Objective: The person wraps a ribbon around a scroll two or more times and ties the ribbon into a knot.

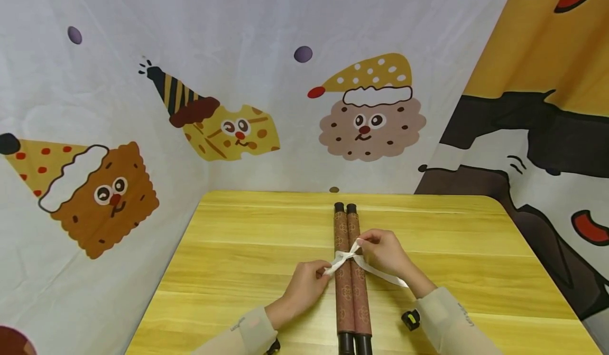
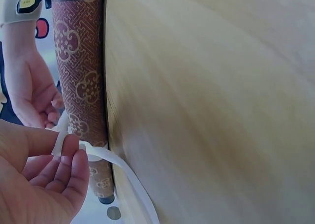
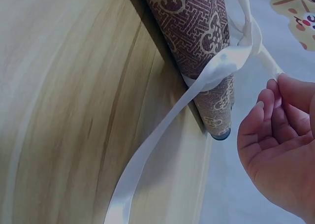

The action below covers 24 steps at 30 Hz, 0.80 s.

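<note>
Two rolled scrolls (image 1: 345,286) lie side by side on the table, covered in reddish-brown cloth with a pale floral pattern and with black end knobs. Around their middle passes a white ribbon (image 1: 343,257), crossed on top. My left hand (image 1: 304,287), left of the scrolls, pinches one part of it between thumb and fingers. With thumb and forefinger, my right hand (image 1: 387,252) pinches another part, held up above the right scroll. A loose ribbon tail (image 3: 147,143) trails off to the right of the scrolls. The underside of the scrolls is hidden.
The table (image 1: 228,233) has a yellow wood-grain top. Beside the right cuff sits a small black object (image 1: 411,319) with a yellow-green mark. A white cloth (image 1: 295,175) with cartoon food prints hangs behind and to the left; a yellow and black one (image 1: 537,112) hangs right.
</note>
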Each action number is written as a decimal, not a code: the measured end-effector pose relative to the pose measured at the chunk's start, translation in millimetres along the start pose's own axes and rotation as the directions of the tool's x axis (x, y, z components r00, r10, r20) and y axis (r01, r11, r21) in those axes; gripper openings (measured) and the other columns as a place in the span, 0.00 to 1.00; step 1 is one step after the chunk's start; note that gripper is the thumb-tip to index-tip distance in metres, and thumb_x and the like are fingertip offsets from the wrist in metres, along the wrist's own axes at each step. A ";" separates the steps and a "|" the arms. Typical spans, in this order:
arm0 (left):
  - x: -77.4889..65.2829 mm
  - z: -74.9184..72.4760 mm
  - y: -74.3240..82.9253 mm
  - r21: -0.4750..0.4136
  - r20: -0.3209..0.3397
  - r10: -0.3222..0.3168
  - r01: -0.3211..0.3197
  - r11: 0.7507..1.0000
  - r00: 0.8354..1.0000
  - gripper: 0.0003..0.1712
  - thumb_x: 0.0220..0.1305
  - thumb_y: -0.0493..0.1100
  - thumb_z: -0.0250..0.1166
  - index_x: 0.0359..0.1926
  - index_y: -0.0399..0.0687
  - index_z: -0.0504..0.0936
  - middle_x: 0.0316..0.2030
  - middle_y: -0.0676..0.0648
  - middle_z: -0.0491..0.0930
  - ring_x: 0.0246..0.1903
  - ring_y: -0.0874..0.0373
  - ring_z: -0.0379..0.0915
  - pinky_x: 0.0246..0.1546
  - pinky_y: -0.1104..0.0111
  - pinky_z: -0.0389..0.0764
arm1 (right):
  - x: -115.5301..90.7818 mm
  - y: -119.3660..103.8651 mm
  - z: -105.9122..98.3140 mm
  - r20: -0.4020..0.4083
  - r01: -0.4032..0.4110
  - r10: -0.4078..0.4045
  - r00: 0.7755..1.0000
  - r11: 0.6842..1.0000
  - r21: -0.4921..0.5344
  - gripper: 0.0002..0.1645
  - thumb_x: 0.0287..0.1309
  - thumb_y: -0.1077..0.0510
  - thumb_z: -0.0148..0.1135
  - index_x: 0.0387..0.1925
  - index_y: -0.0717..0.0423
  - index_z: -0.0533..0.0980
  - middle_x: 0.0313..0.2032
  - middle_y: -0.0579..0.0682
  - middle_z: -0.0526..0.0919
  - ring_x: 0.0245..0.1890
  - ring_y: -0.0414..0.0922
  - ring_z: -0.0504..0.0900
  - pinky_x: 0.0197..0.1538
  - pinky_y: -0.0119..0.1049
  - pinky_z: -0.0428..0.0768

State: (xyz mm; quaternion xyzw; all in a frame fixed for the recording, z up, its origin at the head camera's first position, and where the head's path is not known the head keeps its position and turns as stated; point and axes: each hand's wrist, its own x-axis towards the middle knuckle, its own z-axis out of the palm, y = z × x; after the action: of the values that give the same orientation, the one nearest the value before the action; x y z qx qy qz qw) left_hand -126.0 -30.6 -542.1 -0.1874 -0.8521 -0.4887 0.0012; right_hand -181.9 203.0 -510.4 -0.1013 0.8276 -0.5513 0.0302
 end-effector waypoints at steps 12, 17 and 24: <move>-3.5 -9.9 -6.4 0.024 -0.020 -0.038 0.038 0.999 0.999 0.12 0.52 0.29 0.65 0.39 0.39 0.85 0.26 0.46 0.84 0.23 0.68 0.73 0.21 0.76 0.78 | 2.3 7.6 -10.5 -0.036 -0.030 0.027 0.999 0.997 -0.075 0.07 0.59 0.57 0.63 0.32 0.56 0.82 0.29 0.59 0.85 0.28 0.53 0.78 0.29 0.39 0.77; -3.4 -13.3 -6.4 0.028 -0.012 -0.036 0.036 0.999 0.999 0.12 0.53 0.29 0.64 0.40 0.39 0.84 0.28 0.47 0.84 0.24 0.68 0.74 0.22 0.76 0.78 | 1.2 14.0 -15.2 -0.059 -0.024 0.021 0.998 0.998 -0.058 0.06 0.58 0.57 0.63 0.32 0.57 0.82 0.28 0.63 0.83 0.25 0.50 0.75 0.24 0.36 0.76; -3.2 -17.7 -8.9 0.037 0.007 -0.038 0.038 0.999 0.999 0.12 0.55 0.30 0.62 0.41 0.39 0.84 0.28 0.47 0.83 0.24 0.67 0.73 0.22 0.75 0.78 | -1.9 13.2 -21.2 -0.073 -0.053 0.049 0.996 0.998 -0.045 0.08 0.59 0.58 0.62 0.34 0.60 0.81 0.30 0.67 0.81 0.26 0.56 0.76 0.25 0.41 0.78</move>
State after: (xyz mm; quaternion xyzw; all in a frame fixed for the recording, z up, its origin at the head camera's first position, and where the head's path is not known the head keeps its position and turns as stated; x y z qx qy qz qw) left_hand -129.1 -50.4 -540.8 -0.1728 -0.8645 -0.4720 -0.0079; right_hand -185.2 227.5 -514.4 -0.0610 0.8432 -0.5340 0.0123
